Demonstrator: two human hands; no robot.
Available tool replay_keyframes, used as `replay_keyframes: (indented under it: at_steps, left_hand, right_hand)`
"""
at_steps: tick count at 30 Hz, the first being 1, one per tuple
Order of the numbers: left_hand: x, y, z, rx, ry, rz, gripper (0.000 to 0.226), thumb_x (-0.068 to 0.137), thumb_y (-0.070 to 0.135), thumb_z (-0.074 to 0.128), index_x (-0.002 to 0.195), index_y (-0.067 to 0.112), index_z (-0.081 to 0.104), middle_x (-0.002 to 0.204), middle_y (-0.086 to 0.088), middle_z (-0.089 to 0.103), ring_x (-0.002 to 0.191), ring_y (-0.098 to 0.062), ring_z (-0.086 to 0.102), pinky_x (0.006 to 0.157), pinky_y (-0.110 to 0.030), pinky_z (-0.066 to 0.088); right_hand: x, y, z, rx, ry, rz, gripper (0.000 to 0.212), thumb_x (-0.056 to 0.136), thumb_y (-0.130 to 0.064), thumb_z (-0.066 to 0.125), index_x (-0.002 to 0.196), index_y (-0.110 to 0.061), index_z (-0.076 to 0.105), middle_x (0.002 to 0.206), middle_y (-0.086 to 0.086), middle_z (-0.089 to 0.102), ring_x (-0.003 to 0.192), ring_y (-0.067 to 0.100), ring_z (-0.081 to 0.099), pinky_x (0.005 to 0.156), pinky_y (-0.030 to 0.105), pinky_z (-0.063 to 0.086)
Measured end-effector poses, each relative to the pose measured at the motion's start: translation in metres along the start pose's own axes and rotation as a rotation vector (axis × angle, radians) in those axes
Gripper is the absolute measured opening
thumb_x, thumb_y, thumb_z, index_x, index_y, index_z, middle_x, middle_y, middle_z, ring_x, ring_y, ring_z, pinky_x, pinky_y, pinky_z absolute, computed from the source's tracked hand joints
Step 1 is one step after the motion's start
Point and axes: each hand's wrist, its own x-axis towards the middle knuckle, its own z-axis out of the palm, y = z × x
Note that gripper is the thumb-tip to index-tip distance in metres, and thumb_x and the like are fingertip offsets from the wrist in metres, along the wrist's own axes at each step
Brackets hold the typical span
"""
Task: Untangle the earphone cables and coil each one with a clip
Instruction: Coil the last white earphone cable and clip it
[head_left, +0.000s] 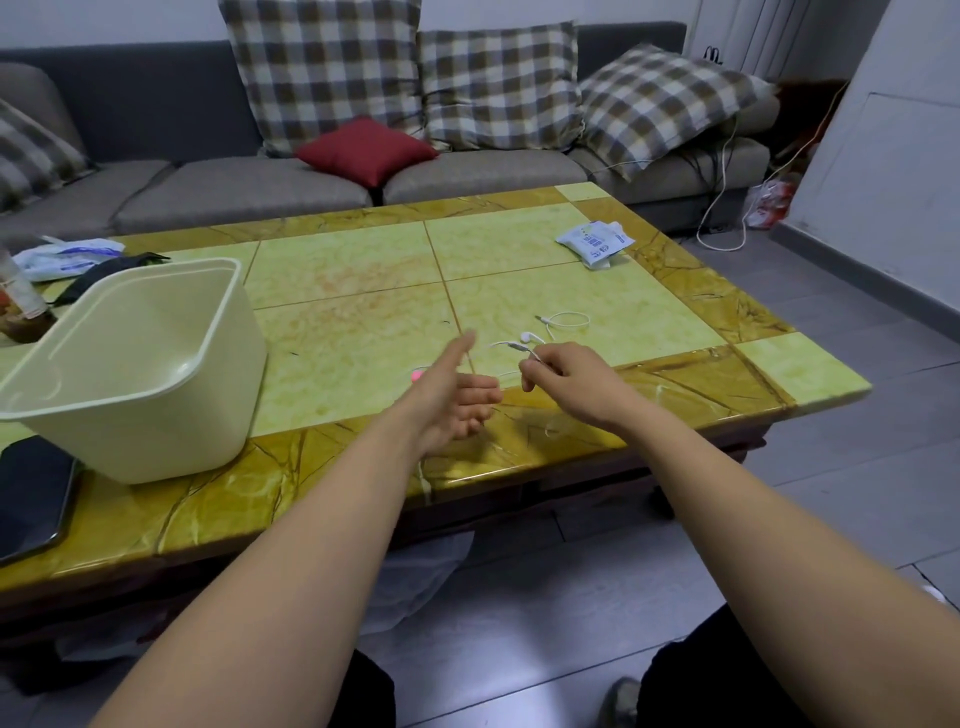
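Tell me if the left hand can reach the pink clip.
Probably yes: the left hand is open, and the pink clip lies just beside it on the table, nothing between. The right hand pinches the earphone cable.

I've got one view, head-worn and wide angle. It sits above and just behind the near edge of the worktop (363, 270). It faces forward and down across the worktop to the sofa (249, 182), which runs along the top of the frame. Both forearms come in from the bottom edge. The left hand (452, 395) and right hand (566, 376) sit just below centre, near enough that the thin earphone cable (530, 338) reads. The floor (831, 467) fills the lower right, and straight edges bow toward the frame borders.
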Motion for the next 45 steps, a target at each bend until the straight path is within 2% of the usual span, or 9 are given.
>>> replay_keyframes:
  at_steps: [9,14,19,23,26,28,32,38,45]
  left_hand:
    - [-0.014,0.001,0.012,-0.004,-0.439,0.125,0.063,0.068,0.045,0.082,0.116,0.013,0.057,0.076,0.001,0.053,0.056,-0.01,0.039,0.054,-0.021,0.037]
    - [-0.003,-0.007,0.017,0.171,-0.131,0.306,0.019,0.098,0.013,0.054,0.111,0.006,0.065,0.071,0.001,0.048,0.052,-0.008,0.035,0.05,-0.019,0.034]
    - [0.005,0.0,0.006,-0.142,0.182,0.285,0.033,0.105,0.024,0.037,0.086,0.011,0.061,0.07,0.0,0.046,0.058,-0.01,0.041,0.057,-0.023,0.039]
    - [0.005,0.006,-0.007,-0.503,0.184,0.251,0.037,0.106,0.031,0.032,0.078,0.012,0.047,0.076,-0.006,0.063,0.071,-0.021,0.065,0.08,-0.036,0.054]
    - [0.001,0.013,-0.015,-0.772,0.178,0.241,0.038,0.105,0.035,0.034,0.075,0.013,0.045,0.048,0.002,0.041,0.04,-0.012,0.047,0.059,-0.031,0.059]
    - [-0.001,0.017,-0.022,-0.849,0.19,0.25,0.039,0.105,0.036,0.034,0.074,0.015,0.044,0.041,0.004,0.029,0.031,-0.009,0.025,0.036,-0.018,0.04]
    - [-0.002,0.017,-0.035,-0.742,0.197,0.24,0.033,0.104,0.028,0.039,0.075,0.015,0.047,0.041,0.007,0.027,0.031,-0.007,0.02,0.032,-0.018,0.019]
    - [-0.013,0.006,-0.029,-0.172,0.119,0.172,0.027,0.103,0.008,0.035,0.092,0.003,0.058,0.071,-0.004,0.048,0.058,-0.01,0.039,0.045,-0.016,0.03]
    - [-0.015,0.006,-0.027,-0.119,0.164,0.245,0.039,0.107,0.024,0.031,0.09,0.004,0.06,0.07,-0.004,0.055,0.054,-0.011,0.052,0.048,-0.016,0.042]
  right_hand:
    - [0.0,0.0,0.007,-0.052,-0.112,0.067,0.036,0.102,-0.024,0.037,0.071,-0.019,0.054,0.077,-0.004,0.057,0.078,0.019,0.051,0.066,0.031,0.039]
    - [-0.003,-0.003,0.008,0.111,-0.262,0.109,0.032,0.101,-0.022,0.037,0.072,-0.02,0.049,0.069,-0.007,0.048,0.064,0.01,0.042,0.06,0.025,0.033]
    - [-0.003,-0.003,0.0,0.102,-0.315,0.097,0.024,0.097,-0.018,0.046,0.08,-0.016,0.063,0.064,-0.003,0.06,0.06,0.009,0.053,0.067,0.028,0.043]
    - [-0.003,0.001,-0.017,0.114,-0.253,0.096,0.016,0.094,-0.024,0.06,0.084,-0.016,0.069,0.06,-0.005,0.065,0.062,0.014,0.06,0.071,0.027,0.048]
    - [-0.002,0.005,-0.024,0.069,-0.255,0.125,0.011,0.091,-0.023,0.065,0.087,-0.015,0.072,0.068,0.0,0.068,0.06,0.009,0.056,0.063,0.025,0.046]
    - [-0.003,0.007,-0.028,0.031,-0.245,0.147,0.011,0.09,-0.024,0.067,0.087,-0.016,0.074,0.068,0.0,0.068,0.062,0.01,0.054,0.063,0.027,0.045]
    - [-0.006,0.007,-0.034,0.147,-0.067,0.147,0.015,0.091,-0.023,0.064,0.087,-0.013,0.074,0.082,0.003,0.069,0.073,0.019,0.057,0.067,0.031,0.048]
    - [-0.005,-0.002,-0.034,0.333,0.03,0.205,0.028,0.092,-0.014,0.043,0.066,-0.011,0.055,0.056,-0.005,0.037,0.055,0.013,0.03,0.053,0.026,0.028]
    - [0.006,-0.004,-0.033,0.566,0.275,0.184,0.026,0.094,-0.014,0.047,0.073,-0.015,0.062,0.07,-0.002,0.056,0.067,0.013,0.05,0.06,0.023,0.038]
